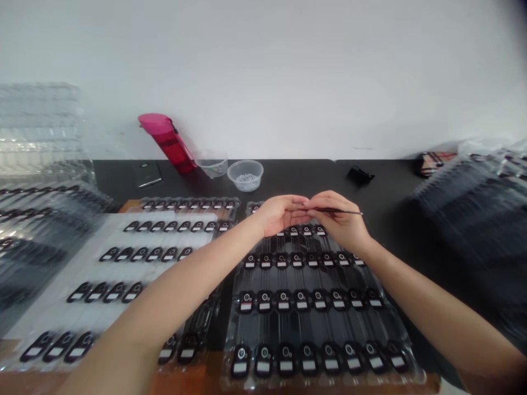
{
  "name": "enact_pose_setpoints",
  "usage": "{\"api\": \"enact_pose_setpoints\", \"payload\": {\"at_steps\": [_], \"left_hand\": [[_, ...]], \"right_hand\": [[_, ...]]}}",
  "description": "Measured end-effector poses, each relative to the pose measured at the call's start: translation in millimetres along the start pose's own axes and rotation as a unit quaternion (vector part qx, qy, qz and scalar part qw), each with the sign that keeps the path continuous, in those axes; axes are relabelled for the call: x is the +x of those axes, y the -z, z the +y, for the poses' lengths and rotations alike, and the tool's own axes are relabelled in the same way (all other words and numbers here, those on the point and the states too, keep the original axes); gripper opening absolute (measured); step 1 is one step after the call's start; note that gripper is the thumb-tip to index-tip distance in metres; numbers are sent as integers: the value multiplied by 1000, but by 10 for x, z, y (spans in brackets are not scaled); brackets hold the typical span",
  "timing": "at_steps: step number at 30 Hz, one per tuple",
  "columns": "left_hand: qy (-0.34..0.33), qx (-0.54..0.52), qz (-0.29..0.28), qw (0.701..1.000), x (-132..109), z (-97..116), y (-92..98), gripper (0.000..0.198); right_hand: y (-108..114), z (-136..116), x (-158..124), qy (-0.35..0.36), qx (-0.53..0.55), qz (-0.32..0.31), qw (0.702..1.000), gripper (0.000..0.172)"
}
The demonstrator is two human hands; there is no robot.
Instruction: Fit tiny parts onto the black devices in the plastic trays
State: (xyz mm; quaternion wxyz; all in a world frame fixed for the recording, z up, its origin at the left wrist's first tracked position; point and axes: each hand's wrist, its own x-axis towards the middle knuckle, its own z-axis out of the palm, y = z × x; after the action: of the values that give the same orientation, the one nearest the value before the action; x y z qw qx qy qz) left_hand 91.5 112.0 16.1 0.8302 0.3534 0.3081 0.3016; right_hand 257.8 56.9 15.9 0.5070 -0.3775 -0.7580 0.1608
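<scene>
Above the far rows of the right clear tray (304, 323), my two hands meet. My right hand (341, 222) is closed on a thin dark pen-like tool (340, 210) that points left toward the other hand. The fingers of my left hand (284, 214) are pressed together at the tool's tip; whatever they hold is too small and hidden to make out. Rows of small black parts with round rings and white labels (297, 260) fill the right tray. The left tray (164, 240), partly behind my left forearm, holds similar black parts.
A clear bowl of small pale pieces (246, 176) stands near the wall beside another clear cup (214, 166). A pink-red bottle (171, 144) leans left of them. Stacked clear trays rise at the left (39, 131) and right (473, 219). A small black object (360, 175) lies at the back.
</scene>
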Motion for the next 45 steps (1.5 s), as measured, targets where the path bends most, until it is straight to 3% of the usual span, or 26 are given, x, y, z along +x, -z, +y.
{"api": "enact_pose_setpoints", "payload": {"at_steps": [10,28,36,40,45], "left_hand": [[-13,-24,30,999,-14,-6,-53,23],[-25,-57,18,998,-16,-25,-87,24],[-16,-36,14,999,-16,5,-64,18],[-8,14,71,997,42,61,18,16],[-36,193,166,966,184,105,133,8]], "right_hand": [[28,-45,10,15,-7,10,1000,14],[27,-32,34,37,-17,22,999,15],[37,-20,38,-25,3,44,999,11],[60,64,67,-72,24,50,996,10],[22,211,140,-87,17,35,995,9]]}}
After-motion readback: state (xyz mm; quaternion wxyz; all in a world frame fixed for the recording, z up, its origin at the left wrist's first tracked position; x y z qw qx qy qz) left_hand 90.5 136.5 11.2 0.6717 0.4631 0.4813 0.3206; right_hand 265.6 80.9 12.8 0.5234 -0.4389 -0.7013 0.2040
